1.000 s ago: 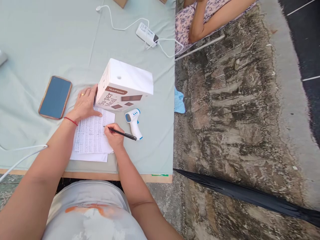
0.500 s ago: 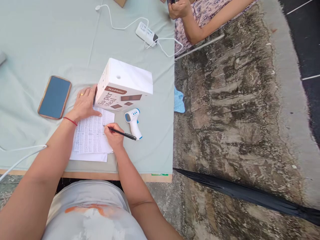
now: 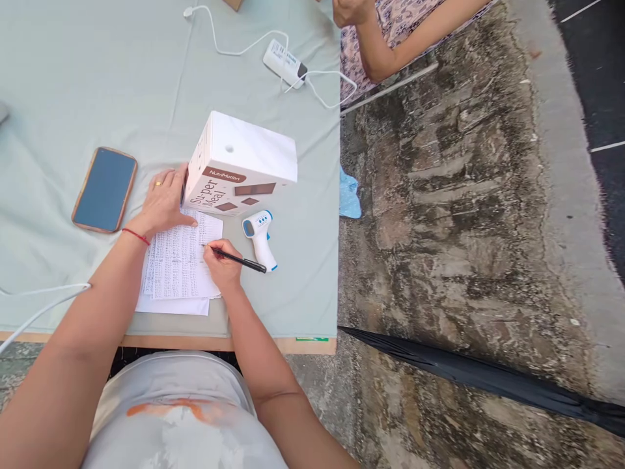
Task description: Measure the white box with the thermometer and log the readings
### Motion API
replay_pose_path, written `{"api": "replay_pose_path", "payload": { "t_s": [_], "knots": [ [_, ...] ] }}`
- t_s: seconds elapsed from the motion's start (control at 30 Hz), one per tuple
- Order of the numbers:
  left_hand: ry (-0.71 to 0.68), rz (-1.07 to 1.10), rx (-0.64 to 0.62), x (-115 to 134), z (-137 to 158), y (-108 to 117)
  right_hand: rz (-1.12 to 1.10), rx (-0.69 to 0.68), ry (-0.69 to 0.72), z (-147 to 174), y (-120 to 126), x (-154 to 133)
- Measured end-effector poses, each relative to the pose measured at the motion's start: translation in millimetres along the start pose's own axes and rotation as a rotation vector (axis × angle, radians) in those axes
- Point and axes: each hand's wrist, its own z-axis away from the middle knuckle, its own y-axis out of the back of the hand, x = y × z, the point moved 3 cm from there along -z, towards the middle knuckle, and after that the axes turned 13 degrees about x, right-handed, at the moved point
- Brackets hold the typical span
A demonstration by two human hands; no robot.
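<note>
Handwritten sheets of paper (image 3: 178, 264) lie stacked in front of me, covered in small rows of marks. My left hand (image 3: 166, 202) rests flat across their upper edge, fingers stretched out, its fingertips beside a white box (image 3: 244, 169) printed "NutriMotion Super Meal". My right hand (image 3: 223, 264) is closed round a black pen (image 3: 244, 262), whose tip meets the right part of the top sheet. A white and blue infrared thermometer (image 3: 260, 239) lies just right of the pen, below the box. Left of my left hand is a phone (image 3: 105, 189) with a dark screen.
A pale green cloth covers the table (image 3: 297, 286). A white power bank (image 3: 284, 63) with a white cable (image 3: 234, 52) lies farther back. At the right table edge another person's arm (image 3: 381, 55) shows. A white cable (image 3: 43, 306) crosses near my left forearm.
The view has shifted very slightly. My hands, the pen and the papers hold nearly the same places; the other person's hand is a little more out of view at the top.
</note>
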Motion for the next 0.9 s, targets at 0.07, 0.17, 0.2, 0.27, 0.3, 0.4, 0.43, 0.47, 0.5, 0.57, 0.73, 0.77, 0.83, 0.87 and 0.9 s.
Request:
{"api": "replay_pose_path", "payload": {
  "t_s": [0.07,0.17,0.2,0.27,0.3,0.4,0.43,0.47,0.5,0.57,0.73,0.77,0.83,0.87,0.9],
  "knots": [
    [0.003,-0.002,-0.004,0.6,-0.2,0.4,-0.008,0.012,0.008,0.0,0.3,0.5],
    [0.024,-0.008,-0.022,1.3,-0.2,1.9,-0.019,0.029,-0.002,0.4,1.1,0.8],
    [0.027,-0.005,-0.026,1.7,-0.2,2.5,-0.022,0.036,-0.008,0.5,1.5,0.7],
    [0.027,0.002,-0.029,2.7,-0.1,3.8,-0.027,0.053,-0.011,0.6,1.9,0.1],
    [0.026,0.004,-0.029,3.2,0.0,4.2,-0.029,0.062,-0.008,0.6,2.0,-0.3],
    [0.03,-0.005,-0.03,4.7,0.0,4.5,-0.014,0.068,-0.002,0.5,1.4,-0.9],
    [0.03,-0.011,-0.03,5.0,0.0,4.3,-0.003,0.063,-0.002,0.4,1.1,-0.9],
    [0.029,-0.015,-0.029,5.3,-0.1,4.0,0.007,0.057,-0.003,0.4,0.9,-0.7],
    [0.026,-0.016,-0.027,5.4,-0.2,3.7,0.014,0.052,-0.003,0.3,0.7,-0.6],
    [0.019,-0.012,-0.019,5.1,-0.4,3.1,0.016,0.049,-0.002,0.2,0.7,-0.5],
    [0.034,0.022,0.003,2.9,-0.5,3.1,-0.003,0.091,-0.018,0.7,1.3,0.6],
    [0.038,0.031,0.006,2.4,-0.5,3.3,-0.006,0.104,-0.024,0.8,1.4,0.9],
    [0.036,0.049,0.012,1.7,-0.5,3.8,-0.007,0.117,-0.036,1.0,1.5,1.4],
    [0.03,0.057,0.014,1.5,-0.5,4.0,-0.006,0.115,-0.042,1.0,1.3,1.5],
    [0.023,0.062,0.017,1.4,-0.5,4.2,-0.006,0.111,-0.047,0.9,1.3,1.6]
  ]
}}
